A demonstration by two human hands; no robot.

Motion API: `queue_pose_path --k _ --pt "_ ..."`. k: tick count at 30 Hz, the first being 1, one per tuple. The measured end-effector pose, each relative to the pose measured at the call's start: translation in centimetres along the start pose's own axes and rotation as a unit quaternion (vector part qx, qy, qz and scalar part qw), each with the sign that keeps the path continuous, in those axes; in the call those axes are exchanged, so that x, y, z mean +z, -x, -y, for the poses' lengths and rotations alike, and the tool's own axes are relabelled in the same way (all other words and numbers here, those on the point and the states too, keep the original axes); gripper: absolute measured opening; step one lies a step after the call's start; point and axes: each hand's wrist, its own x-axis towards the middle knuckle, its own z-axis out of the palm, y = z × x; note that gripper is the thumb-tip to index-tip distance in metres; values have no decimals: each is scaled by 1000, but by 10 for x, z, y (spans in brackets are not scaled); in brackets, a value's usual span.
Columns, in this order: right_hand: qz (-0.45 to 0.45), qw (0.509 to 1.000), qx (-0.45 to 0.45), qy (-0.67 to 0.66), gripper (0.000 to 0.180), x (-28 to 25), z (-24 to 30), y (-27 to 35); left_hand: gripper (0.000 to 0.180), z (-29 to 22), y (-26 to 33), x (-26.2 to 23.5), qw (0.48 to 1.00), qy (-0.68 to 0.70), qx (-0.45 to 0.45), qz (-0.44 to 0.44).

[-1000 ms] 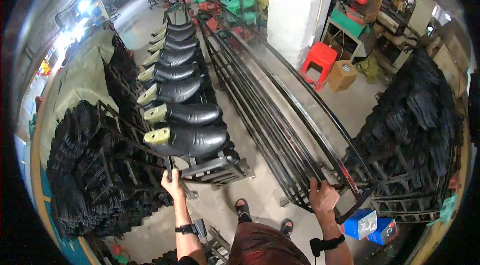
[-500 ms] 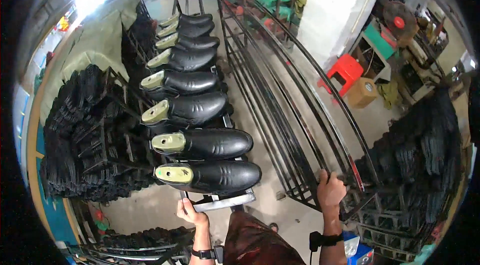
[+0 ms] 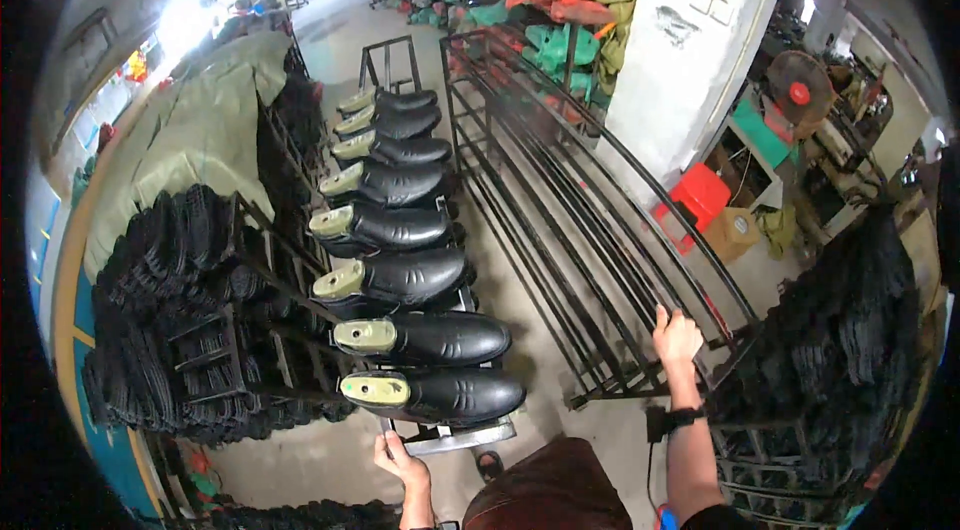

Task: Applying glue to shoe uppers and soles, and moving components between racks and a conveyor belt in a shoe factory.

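Observation:
My left hand [image 3: 402, 460] is closed on the near end of a shoe rack [image 3: 460, 443], below the closest shoe. A row of black leather shoes [image 3: 450, 338] lies across this rack, toes to the right. Pale green shoe lasts [image 3: 375, 390] fill their heel openings. To the right, a long rack of black metal bars [image 3: 560, 230] without shoes runs alongside. My right hand [image 3: 678, 335] is wrapped round a bar near its close end, arm stretched forward. My left fingertips are partly hidden by the rack's edge.
Stacked black shoe parts [image 3: 150, 330] under a green cloth [image 3: 190, 130] line the left side. More dark stacks [image 3: 840, 330] stand at the right. Beyond the bar rack are a white pillar [image 3: 690, 50], a red stool [image 3: 695, 198], a cardboard box [image 3: 735, 233] and a fan [image 3: 800, 95].
The view has tilted up, so the shoes and background sit lower. My right hand appears higher, its arm reaching further forward. Both hands keep hold of their racks.

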Motion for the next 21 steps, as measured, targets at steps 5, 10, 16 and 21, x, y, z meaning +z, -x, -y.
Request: queue_pose_path --k 5,10,16,21 --pt "16 999 -42 -8 65 -6 -12 -96 32 -12 -9 2 997 -58 29 -35" --pt "-73 994 -85 13 49 30 -96 -141 25 -55 3 29 994 -27 26 -105" --pt "-10 996 -60 58 62 21 -173 -130 28 -52 18 -11 996 -33 -27 -75" --pt "49 995 -16 84 74 24 -200 -104 39 -86 32 -22 988 -122 -61 -76"
